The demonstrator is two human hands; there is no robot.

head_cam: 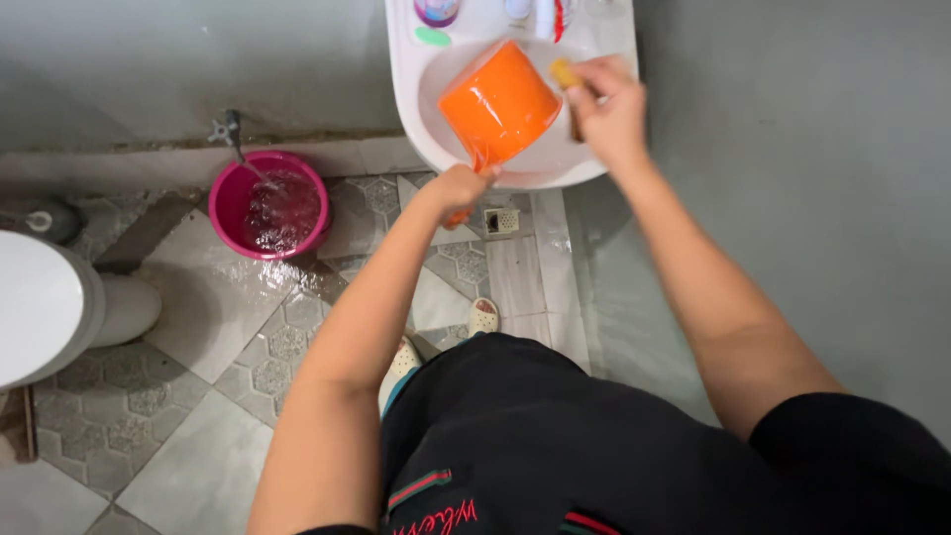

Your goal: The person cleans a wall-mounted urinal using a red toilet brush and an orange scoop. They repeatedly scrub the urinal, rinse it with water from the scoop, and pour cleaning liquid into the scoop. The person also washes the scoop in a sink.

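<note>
person's black shorts and pale sandals nearest, on wet patterned tile. left hand is closed around the handle of an orange plastic dipper, tilted over the white sink. right hand pinches a yellowish scrubber against the dipper's rim. looks mid-scrub; no suds visible, can't tell how much is cleaned, rinse seemingly left. off left, pink bucket filling under a running tap; white toilet at the edge.
</note>
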